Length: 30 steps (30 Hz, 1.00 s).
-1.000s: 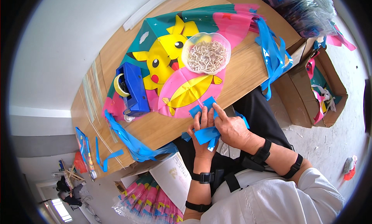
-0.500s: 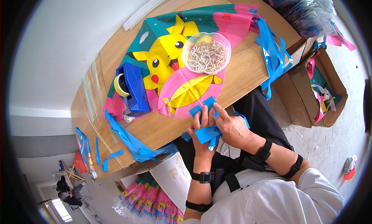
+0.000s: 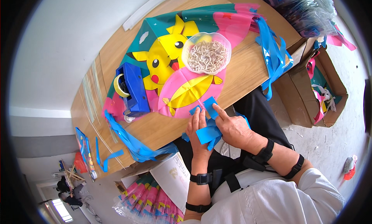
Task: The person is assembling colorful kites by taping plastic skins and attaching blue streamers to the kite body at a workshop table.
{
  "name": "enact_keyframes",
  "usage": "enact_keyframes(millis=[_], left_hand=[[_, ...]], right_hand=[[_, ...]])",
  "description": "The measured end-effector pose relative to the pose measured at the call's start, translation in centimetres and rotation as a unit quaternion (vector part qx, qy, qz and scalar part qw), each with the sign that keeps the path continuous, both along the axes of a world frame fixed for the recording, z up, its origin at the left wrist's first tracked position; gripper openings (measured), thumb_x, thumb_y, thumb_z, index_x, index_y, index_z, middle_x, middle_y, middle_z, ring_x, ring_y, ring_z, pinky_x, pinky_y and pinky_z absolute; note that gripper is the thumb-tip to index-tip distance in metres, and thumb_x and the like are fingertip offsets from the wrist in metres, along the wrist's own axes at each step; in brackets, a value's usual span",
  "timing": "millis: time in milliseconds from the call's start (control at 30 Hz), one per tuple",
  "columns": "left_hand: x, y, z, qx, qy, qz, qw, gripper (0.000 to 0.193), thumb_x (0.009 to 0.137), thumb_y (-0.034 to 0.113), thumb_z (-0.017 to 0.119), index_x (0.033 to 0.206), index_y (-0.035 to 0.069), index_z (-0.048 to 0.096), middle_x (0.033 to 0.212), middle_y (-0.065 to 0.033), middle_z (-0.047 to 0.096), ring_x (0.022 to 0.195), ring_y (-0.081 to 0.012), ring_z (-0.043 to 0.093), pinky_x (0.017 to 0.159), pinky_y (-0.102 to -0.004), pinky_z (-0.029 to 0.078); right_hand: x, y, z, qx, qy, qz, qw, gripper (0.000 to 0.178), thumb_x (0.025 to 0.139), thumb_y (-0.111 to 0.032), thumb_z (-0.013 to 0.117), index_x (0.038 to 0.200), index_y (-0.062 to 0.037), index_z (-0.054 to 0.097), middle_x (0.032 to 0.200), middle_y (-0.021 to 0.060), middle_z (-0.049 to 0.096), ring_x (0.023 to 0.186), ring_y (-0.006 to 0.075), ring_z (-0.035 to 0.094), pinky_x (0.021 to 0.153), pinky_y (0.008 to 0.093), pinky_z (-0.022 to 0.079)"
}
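A kite (image 3: 155,39) in green, pink and yellow, printed with a cartoon animal, lies spread on the table. At its near pink tip, by the table edge, my left hand (image 3: 198,134) has its fingers together, pressed down on a blue ribbon (image 3: 210,107). The thumb side is partly hidden. Beside it, my right hand (image 3: 235,131) is closed on the same ribbon, with the index finger reaching along the strip. Folded lengths of ribbon hang between the two hands, over my lap.
A clear bowl (image 3: 228,49) of small pale tubes and a blue tape dispenser (image 3: 136,93) sit on the kite. Thin rods (image 3: 91,96) lie at the table's left. Blue ribbons (image 3: 271,55) hang off its right edge. Cardboard boxes (image 3: 298,96) stand below.
My left fingers have drawn back slightly from the ribbon and straightened closer together. More of the strip by the right index finger shows. Nothing on the table has moved.
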<state>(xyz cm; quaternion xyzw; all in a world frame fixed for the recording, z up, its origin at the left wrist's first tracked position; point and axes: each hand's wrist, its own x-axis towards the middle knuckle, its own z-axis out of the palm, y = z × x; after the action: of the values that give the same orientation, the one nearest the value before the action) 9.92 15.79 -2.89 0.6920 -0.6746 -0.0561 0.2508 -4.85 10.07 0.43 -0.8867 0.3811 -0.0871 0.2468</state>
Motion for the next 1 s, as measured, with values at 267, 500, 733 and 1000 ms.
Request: enact_keyframes(millis=[267,500,733,1000], left_hand=[[0.3,-0.2,0.5,0.046,-0.125,0.003,0.991,0.058,0.083,0.030,0.066,0.137,0.018,0.046,0.137,-0.0144,0.041,0.123,-0.0359,0.044,0.100,-0.0502,0.035],[2.0,-0.1,0.7,-0.050,0.041,0.059,0.996,0.043,0.083,0.008,0.059,0.125,0.008,0.056,0.124,-0.0181,0.051,0.115,-0.0373,0.049,0.098,-0.0468,0.039],[16.7,0.4,2.7,-0.238,0.187,0.349,0.887,0.017,0.087,0.005,0.058,0.102,-0.001,0.063,0.094,-0.0058,0.061,0.086,-0.0174,0.056,0.078,-0.0312,0.045],[25.0,-2.5,8.1,-0.041,0.405,0.408,0.817,0.010,0.086,0.010,0.064,0.093,0.004,0.068,0.072,0.0006,0.058,0.060,-0.0061,0.051,0.049,-0.0251,0.043]], right_hand=[[-0.1,0.0,0.0,0.003,0.012,0.002,1.000,0.021,0.077,-0.010,0.062,0.092,0.0039,0.057,0.140,0.0290,0.040,0.063,0.0335,0.067,0.058,0.0418,0.056],[0.1,0.0,0.0,-0.016,0.008,0.004,1.000,0.017,0.076,-0.009,0.060,0.088,0.0021,0.057,0.139,0.0301,0.041,0.062,0.0334,0.067,0.056,0.0418,0.055],[0.3,0.1,-0.2,-0.019,0.009,0.005,1.000,0.015,0.073,-0.005,0.059,0.086,0.0001,0.055,0.139,0.0296,0.040,0.061,0.0336,0.066,0.059,0.0426,0.054],[0.5,0.1,-0.4,-0.029,0.014,0.004,0.999,0.016,0.071,-0.003,0.061,0.084,0.0004,0.055,0.140,0.0283,0.041,0.060,0.0321,0.066,0.057,0.0416,0.054]])
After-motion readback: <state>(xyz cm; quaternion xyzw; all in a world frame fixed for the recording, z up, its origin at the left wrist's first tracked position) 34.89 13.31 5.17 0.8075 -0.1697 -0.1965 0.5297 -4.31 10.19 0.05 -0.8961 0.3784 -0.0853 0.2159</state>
